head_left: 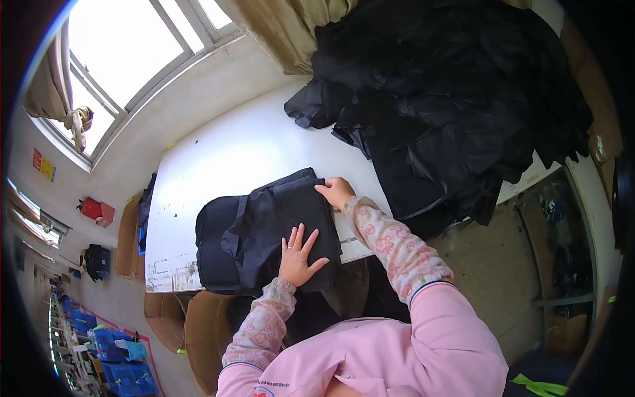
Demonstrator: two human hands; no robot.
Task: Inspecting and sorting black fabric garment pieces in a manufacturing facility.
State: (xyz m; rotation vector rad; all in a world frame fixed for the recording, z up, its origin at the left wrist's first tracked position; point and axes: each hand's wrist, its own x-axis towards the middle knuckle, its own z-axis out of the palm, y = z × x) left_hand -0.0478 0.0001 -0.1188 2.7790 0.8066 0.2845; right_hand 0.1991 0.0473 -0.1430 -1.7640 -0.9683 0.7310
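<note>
A stack of flat black fabric pieces (pixel 264 225) lies at the front edge of the white table, with a strap-like strip running across it. My left hand (pixel 303 257) rests flat on the top piece, fingers spread, holding nothing. At the far right corner of the stack, my right hand (pixel 337 192) pinches the fabric edge between thumb and fingers. Whether these pieces are bags or garment parts I cannot tell. The underside of the stack is hidden.
A large loose heap of black fabric (pixel 450 99) covers the right and far part of the white table (pixel 218 155). Brown cardboard boxes (pixel 205 331) stand below its front edge. Blue bins (pixel 126 377) sit on the floor at far left. A window with curtains (pixel 284 30) is behind.
</note>
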